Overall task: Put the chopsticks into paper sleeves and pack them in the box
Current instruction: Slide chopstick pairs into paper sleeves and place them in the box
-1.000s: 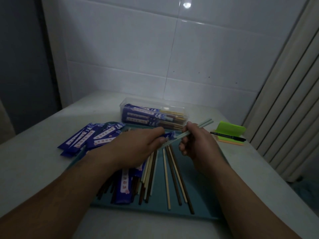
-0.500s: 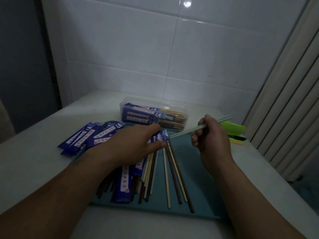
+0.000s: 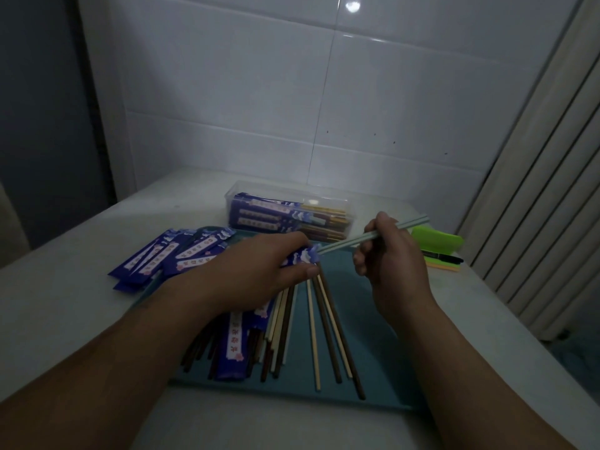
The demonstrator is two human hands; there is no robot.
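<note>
My right hand [image 3: 388,254] grips a pair of pale green chopsticks [image 3: 354,241] near their thick end. Their tips sit at the mouth of a blue paper sleeve [image 3: 303,256] that my left hand [image 3: 259,271] pinches; most of that sleeve is hidden under the hand. Loose wooden and pale chopsticks [image 3: 324,323] lie on a teal tray [image 3: 380,362] below both hands, with a sleeved pair [image 3: 234,339] among them. The clear plastic box [image 3: 289,211] behind holds several sleeved pairs.
A heap of empty blue sleeves [image 3: 168,254] lies left of the tray. Green and orange sticky notes [image 3: 438,243] with a black pen [image 3: 443,256] sit at the right. A tiled wall stands behind; a ribbed panel borders the table's right side.
My right hand first drew the green chopsticks back to the right, away from the sleeve. Now it has brought their tips back to the sleeve's mouth. My left hand barely moved.
</note>
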